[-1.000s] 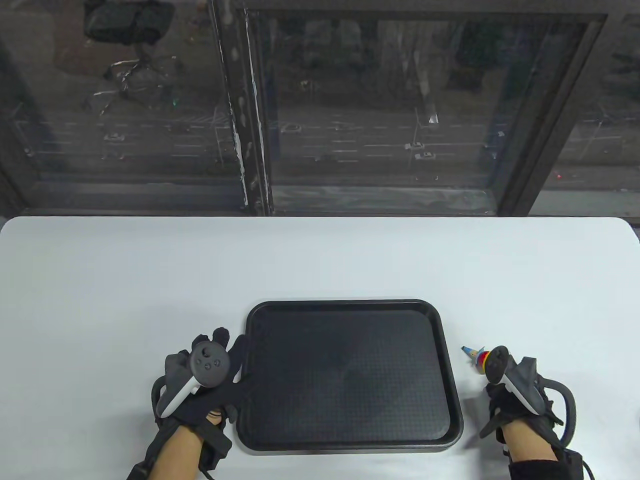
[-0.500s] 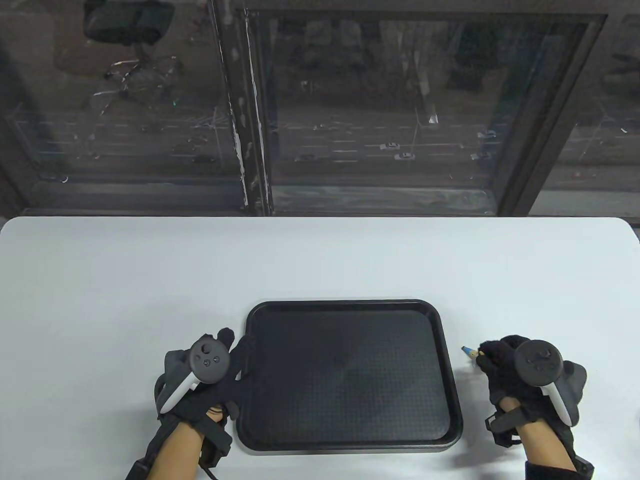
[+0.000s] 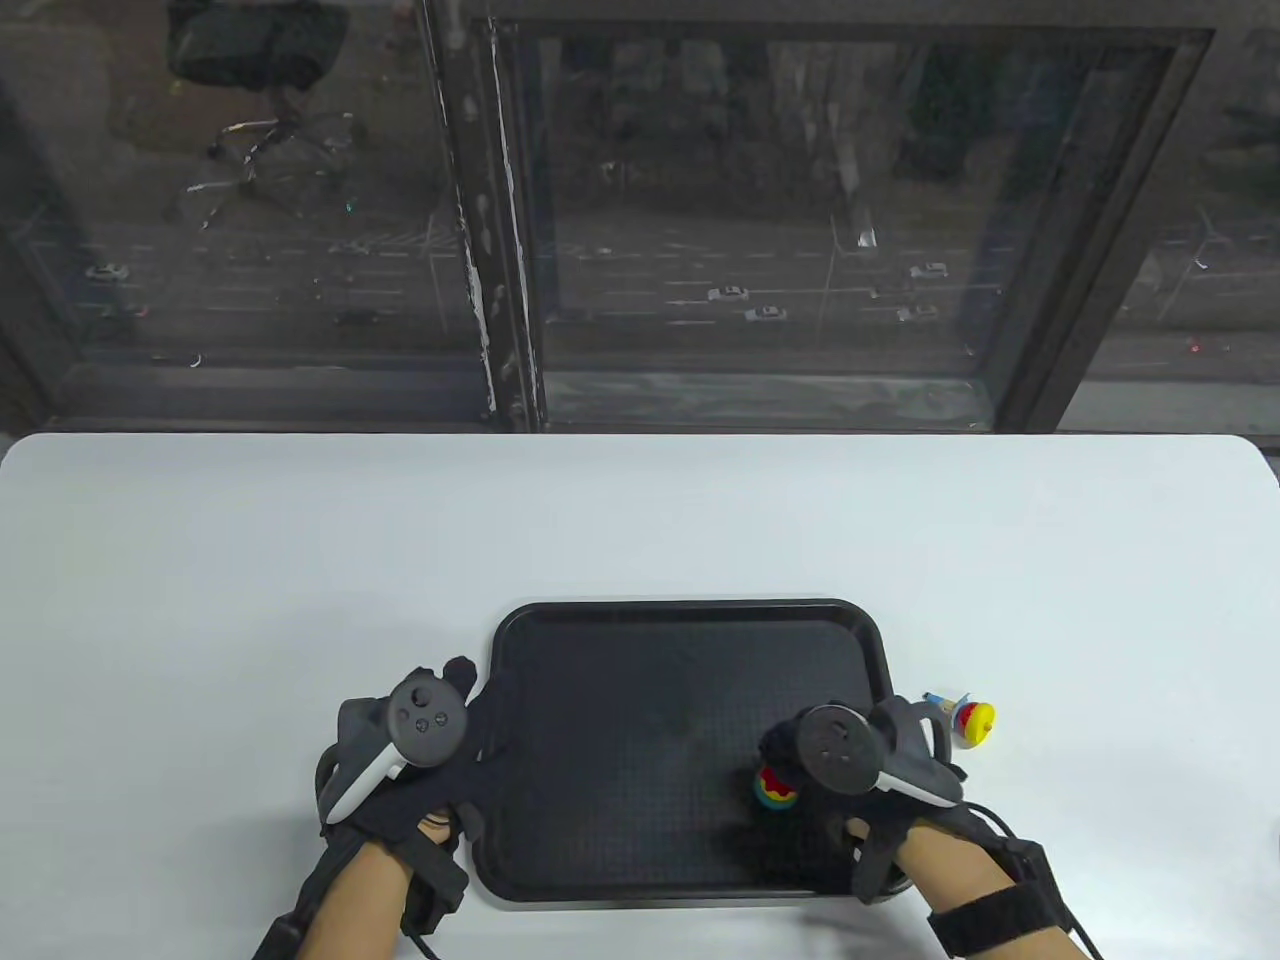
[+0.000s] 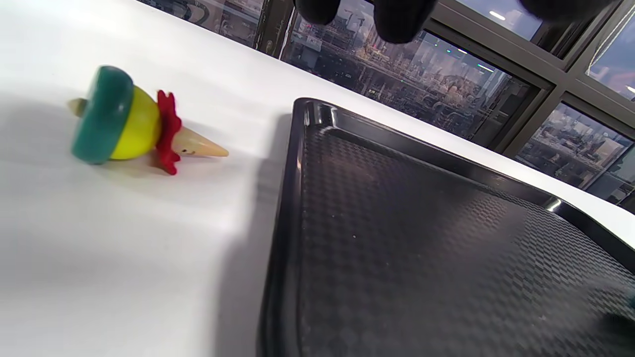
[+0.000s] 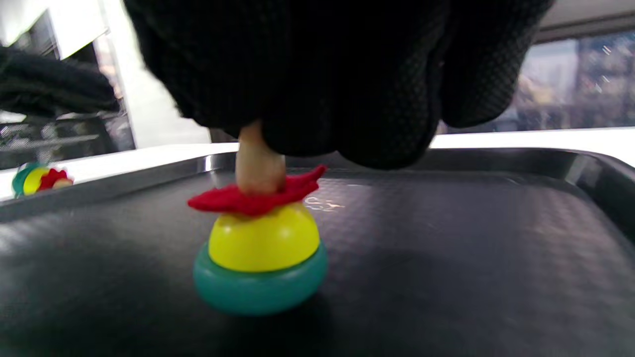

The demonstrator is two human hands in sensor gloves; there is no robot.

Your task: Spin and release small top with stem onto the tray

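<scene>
Three tops show in all; the held top (image 5: 258, 258) stands upright on the tray (image 3: 690, 620), near its right edge: teal ring lowest, yellow dome, red frill, pale wooden stem pointing straight up. The right hand (image 3: 800, 760) pinches that stem from above. A second top (image 3: 965, 718) lies on the worktop (image 3: 640, 520) just right of the tray, apparently pointing left. The left hand (image 3: 440, 750) rests spread against the tray's left rim; a third top (image 4: 129, 121) lies beyond it.

My black-gloved right hand (image 3: 800, 760) holds a top (image 5: 259, 248) with teal base, yellow dome, red collar, over a black tray (image 3: 690, 640) with a woven pattern.
</scene>
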